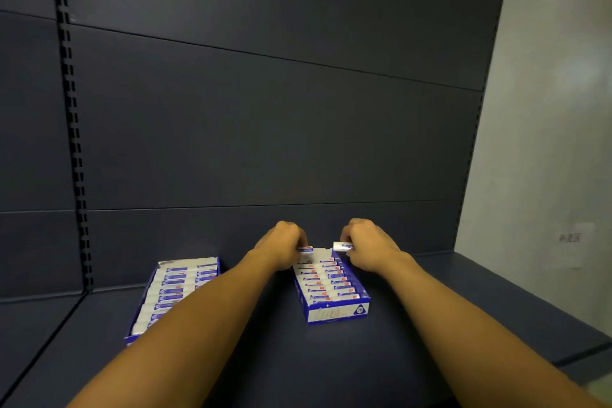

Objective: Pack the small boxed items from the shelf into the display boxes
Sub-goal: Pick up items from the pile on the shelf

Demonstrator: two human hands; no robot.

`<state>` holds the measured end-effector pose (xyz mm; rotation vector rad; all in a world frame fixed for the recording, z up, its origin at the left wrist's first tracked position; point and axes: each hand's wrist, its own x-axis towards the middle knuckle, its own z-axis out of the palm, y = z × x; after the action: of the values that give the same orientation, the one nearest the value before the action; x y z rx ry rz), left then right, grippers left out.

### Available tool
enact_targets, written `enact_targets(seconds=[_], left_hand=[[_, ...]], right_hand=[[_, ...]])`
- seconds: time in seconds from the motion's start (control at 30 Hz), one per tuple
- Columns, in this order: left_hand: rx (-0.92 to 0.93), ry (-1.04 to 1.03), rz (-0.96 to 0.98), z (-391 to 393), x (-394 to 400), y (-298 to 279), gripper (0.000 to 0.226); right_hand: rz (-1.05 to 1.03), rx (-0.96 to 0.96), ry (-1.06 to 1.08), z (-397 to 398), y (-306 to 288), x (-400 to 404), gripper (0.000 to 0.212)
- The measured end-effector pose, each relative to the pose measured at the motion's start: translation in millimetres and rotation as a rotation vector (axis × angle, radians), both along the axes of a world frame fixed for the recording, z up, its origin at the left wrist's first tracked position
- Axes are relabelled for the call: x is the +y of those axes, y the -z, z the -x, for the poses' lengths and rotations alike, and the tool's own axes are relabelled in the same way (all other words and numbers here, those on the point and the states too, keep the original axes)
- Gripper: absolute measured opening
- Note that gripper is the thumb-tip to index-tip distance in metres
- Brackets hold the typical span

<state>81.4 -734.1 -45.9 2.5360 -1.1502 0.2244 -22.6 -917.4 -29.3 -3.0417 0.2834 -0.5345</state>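
Nearest, two bare forearms reach out over the dark shelf (331, 358). Well off to the outer side of the left arm, a display box (172, 295) sits packed in two full columns of small white-and-blue boxes. Between the two hands lies the second display box (331, 288), its long axis running away from the person, its rows filled nearly to the far end.

The left hand (281, 242) is curled, fingertips pinching a small box (306, 250) right at the far-left corner of that display box, low and almost seated. The right hand (364, 243) pinches another small box (342, 246), held crosswise just above the far-right corner, its long axis lying across the display box like the rows already in.

The open slot seems to be just below and slightly toward the person from each hand, so the coming move is probably a short drop. The left looks closer to done. No loose boxes are visible further back.
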Motion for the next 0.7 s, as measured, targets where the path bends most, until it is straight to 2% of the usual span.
enact_targets(seconds=[0.17, 0.5, 0.7], left_hand=[[-0.015, -0.048, -0.042, -6, -18, 1, 0.027], [-0.091, -0.143, -0.264, -16, -39, 14, 0.027], [-0.065, -0.147, -0.293, -19, -42, 15, 0.026]], right_hand=[[0.001, 0.002, -0.077, -18, -4, -17, 0.025], [-0.044, 0.085, -0.233, -44, 4, -32, 0.021], [-0.056, 0.132, -0.241, -56, 6, -25, 0.018]])
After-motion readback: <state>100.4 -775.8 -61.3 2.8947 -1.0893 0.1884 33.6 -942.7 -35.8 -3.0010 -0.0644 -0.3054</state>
